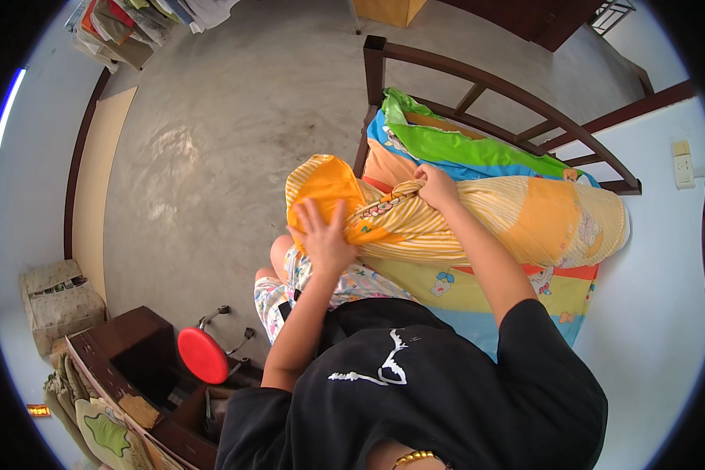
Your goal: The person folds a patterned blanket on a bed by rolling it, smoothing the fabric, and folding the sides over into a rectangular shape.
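Note:
A long, padded bundle in an orange-and-white striped cloth cover (493, 235) lies across the bed in front of me, with its left end near my lap. My left hand (324, 238) rests palm down on the orange end of the cover, its fingers spread. Farther right, my right hand (437, 187) pinches a gathered fold along the top of the cover. A creased, cartoon-printed edge runs leftward from those fingers. What fills the cover is hidden. Beneath it shows a colourful printed bed sheet (446, 282).
Beyond the bundle, green and blue bedding (470, 141) lies against the brown metal bed rail (482, 73). A white wall (652, 247) borders the bed on the right. A red-seated stool (202, 354) and a dark wooden desk (117, 335) stand at lower left on the concrete floor (223, 176).

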A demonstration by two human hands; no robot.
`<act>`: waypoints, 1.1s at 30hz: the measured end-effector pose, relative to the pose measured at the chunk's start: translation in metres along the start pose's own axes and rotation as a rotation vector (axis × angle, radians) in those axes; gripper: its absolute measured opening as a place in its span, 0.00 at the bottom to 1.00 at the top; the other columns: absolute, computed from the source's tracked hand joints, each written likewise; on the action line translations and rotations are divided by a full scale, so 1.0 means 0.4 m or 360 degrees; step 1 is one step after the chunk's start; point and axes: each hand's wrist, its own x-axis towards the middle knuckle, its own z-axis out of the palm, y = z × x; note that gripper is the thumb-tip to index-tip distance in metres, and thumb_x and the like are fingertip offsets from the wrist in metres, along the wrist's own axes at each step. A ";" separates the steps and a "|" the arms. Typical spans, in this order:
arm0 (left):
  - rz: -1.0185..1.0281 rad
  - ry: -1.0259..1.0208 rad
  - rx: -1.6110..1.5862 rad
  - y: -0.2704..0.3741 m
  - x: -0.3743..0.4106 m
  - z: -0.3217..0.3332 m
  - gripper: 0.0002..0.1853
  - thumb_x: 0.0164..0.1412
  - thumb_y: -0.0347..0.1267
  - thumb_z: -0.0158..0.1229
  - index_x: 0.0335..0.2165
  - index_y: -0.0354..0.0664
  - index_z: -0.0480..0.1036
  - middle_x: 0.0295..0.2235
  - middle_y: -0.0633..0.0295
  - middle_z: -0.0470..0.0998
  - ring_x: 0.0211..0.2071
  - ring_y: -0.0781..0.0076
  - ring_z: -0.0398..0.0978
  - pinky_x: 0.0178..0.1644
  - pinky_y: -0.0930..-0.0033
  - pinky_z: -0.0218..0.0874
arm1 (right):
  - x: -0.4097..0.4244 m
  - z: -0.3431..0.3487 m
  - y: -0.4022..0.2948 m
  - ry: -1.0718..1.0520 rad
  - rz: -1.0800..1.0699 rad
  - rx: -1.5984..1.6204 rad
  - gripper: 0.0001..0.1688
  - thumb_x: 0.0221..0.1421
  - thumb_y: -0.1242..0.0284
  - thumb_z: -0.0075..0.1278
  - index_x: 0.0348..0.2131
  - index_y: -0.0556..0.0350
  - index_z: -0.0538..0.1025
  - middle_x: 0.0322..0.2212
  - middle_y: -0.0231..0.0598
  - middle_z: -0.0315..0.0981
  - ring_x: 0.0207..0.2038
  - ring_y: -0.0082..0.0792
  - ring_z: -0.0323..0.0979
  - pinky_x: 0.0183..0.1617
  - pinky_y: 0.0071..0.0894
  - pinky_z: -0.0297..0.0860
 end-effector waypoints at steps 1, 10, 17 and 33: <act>-0.0148 0.0065 0.0036 -0.023 0.005 0.005 0.44 0.35 0.34 0.65 0.57 0.61 0.65 0.63 0.34 0.45 0.65 0.33 0.39 0.58 0.22 0.36 | -0.020 -0.006 -0.011 -0.0003 -0.0052 0.0044 0.18 0.43 0.73 0.56 0.39 0.49 0.76 0.35 0.39 0.78 0.40 0.41 0.75 0.42 0.38 0.69; -0.0077 0.0021 -0.0343 -0.152 0.099 0.035 0.26 0.39 0.23 0.57 0.43 0.39 0.73 0.36 0.46 0.77 0.37 0.48 0.76 0.41 0.56 0.68 | -0.147 -0.021 -0.128 -0.0187 -0.1081 -0.0067 0.45 0.44 0.52 0.60 0.57 0.49 0.63 0.54 0.48 0.66 0.56 0.44 0.65 0.58 0.37 0.63; -0.0135 -0.0085 -0.0560 -0.164 0.134 0.023 0.13 0.42 0.23 0.56 0.32 0.36 0.71 0.35 0.45 0.77 0.38 0.46 0.75 0.39 0.52 0.66 | -0.027 0.155 -0.310 -0.0397 -0.1043 -0.0304 0.41 0.50 0.55 0.56 0.54 0.60 0.60 0.52 0.60 0.63 0.54 0.53 0.65 0.55 0.44 0.64; -0.0617 0.0652 -0.1023 -0.135 0.069 0.110 0.10 0.62 0.28 0.48 0.41 0.35 0.71 0.32 0.46 0.78 0.35 0.46 0.76 0.39 0.56 0.67 | 0.041 0.167 -0.342 -0.0590 -0.0687 0.0010 0.16 0.50 0.76 0.49 0.40 0.65 0.76 0.33 0.57 0.77 0.40 0.49 0.76 0.45 0.42 0.69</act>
